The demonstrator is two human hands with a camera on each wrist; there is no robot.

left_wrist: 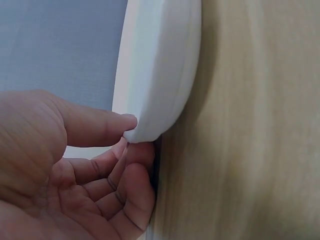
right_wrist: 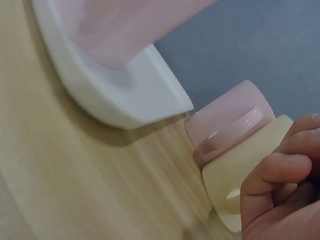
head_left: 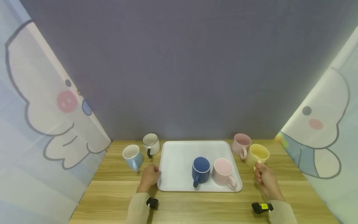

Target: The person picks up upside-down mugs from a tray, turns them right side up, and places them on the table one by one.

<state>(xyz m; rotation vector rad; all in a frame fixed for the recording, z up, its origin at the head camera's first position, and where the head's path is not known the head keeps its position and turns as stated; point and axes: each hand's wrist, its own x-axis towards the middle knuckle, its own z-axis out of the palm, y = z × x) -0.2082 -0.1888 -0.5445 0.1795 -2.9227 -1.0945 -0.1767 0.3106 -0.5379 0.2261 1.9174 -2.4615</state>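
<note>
With thumb and fingertips, my left hand [head_left: 150,176] pinches the left rim of a white tray [head_left: 174,166]. The left wrist view shows the thumb on top of the tray's edge [left_wrist: 167,75] and curled fingers beneath it. A yellow mug [head_left: 253,159] is at the right of the tray, its handle gripped by my right hand [head_left: 268,180]. In the right wrist view, fingers partly hide that mug [right_wrist: 235,172]. On the tray's right half, a dark blue mug [head_left: 201,174] and a light pink mug [head_left: 219,176] stand side by side.
A dusty pink mug [head_left: 239,146] stands close behind the yellow one. Left of the tray are a light blue mug [head_left: 137,159] and a white mug [head_left: 152,146] with black rim and handle. A grey backdrop [head_left: 179,77] rises behind the wooden table [head_left: 201,208].
</note>
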